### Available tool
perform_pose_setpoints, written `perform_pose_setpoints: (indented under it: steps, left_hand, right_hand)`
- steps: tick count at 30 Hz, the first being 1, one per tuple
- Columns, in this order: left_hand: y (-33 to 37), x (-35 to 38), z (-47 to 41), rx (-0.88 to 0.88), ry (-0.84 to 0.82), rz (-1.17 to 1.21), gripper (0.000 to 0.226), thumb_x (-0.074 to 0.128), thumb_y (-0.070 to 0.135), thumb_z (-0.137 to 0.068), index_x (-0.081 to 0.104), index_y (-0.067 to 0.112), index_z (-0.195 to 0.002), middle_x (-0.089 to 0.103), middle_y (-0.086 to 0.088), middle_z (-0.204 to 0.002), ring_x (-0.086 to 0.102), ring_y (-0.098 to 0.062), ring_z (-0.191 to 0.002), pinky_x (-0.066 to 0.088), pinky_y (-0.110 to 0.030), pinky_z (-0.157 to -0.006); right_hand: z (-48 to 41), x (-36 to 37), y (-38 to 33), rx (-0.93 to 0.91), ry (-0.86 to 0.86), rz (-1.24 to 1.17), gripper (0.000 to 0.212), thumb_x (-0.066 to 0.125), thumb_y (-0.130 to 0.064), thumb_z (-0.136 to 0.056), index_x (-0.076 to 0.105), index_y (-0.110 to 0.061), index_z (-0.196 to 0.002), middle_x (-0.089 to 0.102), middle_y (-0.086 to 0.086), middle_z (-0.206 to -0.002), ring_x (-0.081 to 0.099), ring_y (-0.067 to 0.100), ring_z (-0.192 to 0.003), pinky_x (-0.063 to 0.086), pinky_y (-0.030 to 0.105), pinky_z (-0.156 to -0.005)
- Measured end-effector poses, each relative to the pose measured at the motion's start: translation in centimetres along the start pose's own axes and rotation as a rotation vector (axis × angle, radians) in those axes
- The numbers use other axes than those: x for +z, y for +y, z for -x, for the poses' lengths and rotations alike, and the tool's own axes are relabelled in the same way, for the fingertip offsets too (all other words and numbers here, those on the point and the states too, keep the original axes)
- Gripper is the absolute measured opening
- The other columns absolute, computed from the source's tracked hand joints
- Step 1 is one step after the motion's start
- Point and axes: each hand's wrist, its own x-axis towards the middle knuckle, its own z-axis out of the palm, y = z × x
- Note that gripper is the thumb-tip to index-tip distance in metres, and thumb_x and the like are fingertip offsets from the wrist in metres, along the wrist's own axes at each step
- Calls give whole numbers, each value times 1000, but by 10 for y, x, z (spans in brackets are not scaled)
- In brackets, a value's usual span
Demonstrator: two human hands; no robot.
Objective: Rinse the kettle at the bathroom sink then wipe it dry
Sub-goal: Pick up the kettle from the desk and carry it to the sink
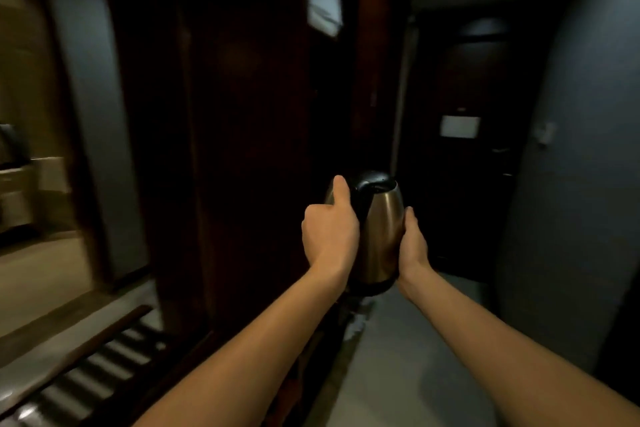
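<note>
A steel kettle (382,236) with a black lid and black base is held upright in mid-air in front of me, in a dim corridor. My left hand (329,230) grips its left side around the black handle, thumb pointing up. My right hand (412,246) presses against the kettle's right side, fingers wrapped around the body. Both forearms reach forward from the bottom of the view. No sink is in view.
A dark wooden door or wardrobe (242,114) stands straight ahead on the left. A dark door (464,149) with a white sign closes the corridor's far end. A grey wall (581,149) runs along the right. A slatted wooden rack (86,371) lies at lower left. A lit opening (27,149) shows at far left.
</note>
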Motion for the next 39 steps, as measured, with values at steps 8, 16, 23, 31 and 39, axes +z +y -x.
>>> perform_pose_setpoints:
  steps: [8, 16, 23, 31, 39]
  left_hand:
    - [-17, 209, 34, -111, -432, 81, 62, 43, 64, -89, 59, 10, -64, 56, -9, -60, 51, -25, -54, 44, -38, -56]
    - [-15, 363, 66, -98, -886, 236, 59, 42, 61, -91, 57, 12, -63, 55, -9, -59, 49, -23, -51, 41, -36, -54]
    - [-7, 450, 107, -144, -1283, 369, 55, 41, 62, -90, 59, 15, -67, 54, -2, -58, 47, -14, -46, 40, -31, -52]
    - [4, 528, 187, -265, -1539, 364, 60, 41, 66, -88, 65, 12, -81, 62, -3, -67, 57, -18, -57, 44, -31, -58]
    - [24, 618, 288, -252, -1702, 384, 57, 44, 62, -91, 65, 10, -95, 63, -3, -71, 57, -16, -60, 43, -31, -60]
  right_hand:
    - [-42, -199, -65, -124, 431, -5, 58, 35, -62, -96, 66, -20, -122, 67, 10, -117, 61, 24, -106, 45, 42, -101]
    - [-51, -331, -123, -345, 869, 83, 56, 29, -57, -100, 60, -19, -127, 62, 5, -122, 56, 21, -112, 39, 42, -107]
    - [-24, -410, -161, -392, 1219, 15, 46, 33, -55, -100, 64, -21, -99, 66, 7, -95, 59, 17, -84, 47, 31, -69]
    - [24, -496, -175, -486, 1440, 11, 56, 30, -57, -99, 63, -17, -118, 69, 11, -111, 64, 26, -100, 50, 41, -90]
    - [75, -621, -207, -589, 1500, -38, 62, 31, -64, -94, 63, -19, -123, 69, 12, -115, 64, 30, -107, 45, 50, -102]
